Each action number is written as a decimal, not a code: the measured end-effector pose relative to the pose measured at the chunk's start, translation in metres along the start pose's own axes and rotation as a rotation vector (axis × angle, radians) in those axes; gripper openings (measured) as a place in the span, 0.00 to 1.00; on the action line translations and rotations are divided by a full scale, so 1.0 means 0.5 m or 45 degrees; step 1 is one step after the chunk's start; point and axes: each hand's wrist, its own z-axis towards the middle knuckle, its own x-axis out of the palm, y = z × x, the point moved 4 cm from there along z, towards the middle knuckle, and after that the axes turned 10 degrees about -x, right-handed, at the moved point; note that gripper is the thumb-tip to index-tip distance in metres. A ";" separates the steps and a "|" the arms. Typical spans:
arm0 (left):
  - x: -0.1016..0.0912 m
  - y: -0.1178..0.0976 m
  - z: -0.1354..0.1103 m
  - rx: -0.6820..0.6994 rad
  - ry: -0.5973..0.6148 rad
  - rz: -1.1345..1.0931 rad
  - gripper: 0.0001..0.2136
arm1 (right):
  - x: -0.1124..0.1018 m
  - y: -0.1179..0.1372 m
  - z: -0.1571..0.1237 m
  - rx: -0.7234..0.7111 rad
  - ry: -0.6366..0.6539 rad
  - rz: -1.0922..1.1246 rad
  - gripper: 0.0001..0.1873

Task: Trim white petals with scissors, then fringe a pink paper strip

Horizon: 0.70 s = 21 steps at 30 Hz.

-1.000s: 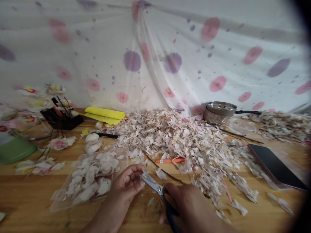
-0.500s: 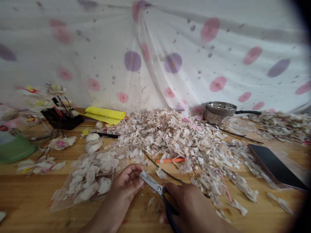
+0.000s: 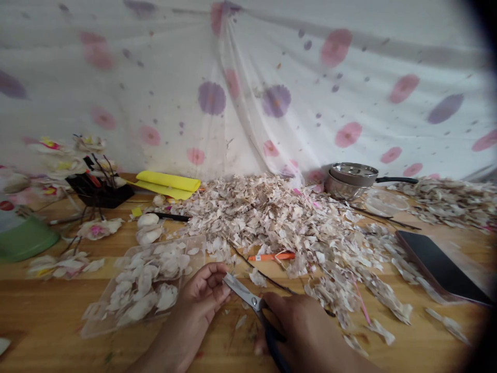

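Note:
My right hand [image 3: 298,321] grips the dark handles of a pair of scissors [image 3: 245,293], whose blades point up and left and look closed or nearly so. The blade tips reach the fingertips of my left hand [image 3: 207,290]. Those fingers are curled in a pinch; a small pale scrap seems to lie at the blade tips, but most of it is hidden. Left of that hand sits a clear plastic tray [image 3: 95,316] holding many whitish, petal-like pieces [image 3: 145,277]. Beyond both hands spreads a large heap of pale, dry scraps [image 3: 267,212].
An orange pen-like tool [image 3: 272,256] and a dark twig [image 3: 267,277] lie before the heap. A phone [image 3: 442,267] rests at right, a steel pan [image 3: 349,181] behind. At left are a yellow sheet [image 3: 166,182], a black holder [image 3: 99,191], a green container [image 3: 27,238] and handmade flowers [image 3: 99,228].
Almost nothing differs. Both hands and the scissors keep their places, with only a very slight shift at the blade tips.

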 end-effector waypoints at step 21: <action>0.003 0.002 0.003 -0.030 0.061 -0.050 0.15 | 0.000 0.001 0.001 0.024 0.025 0.042 0.08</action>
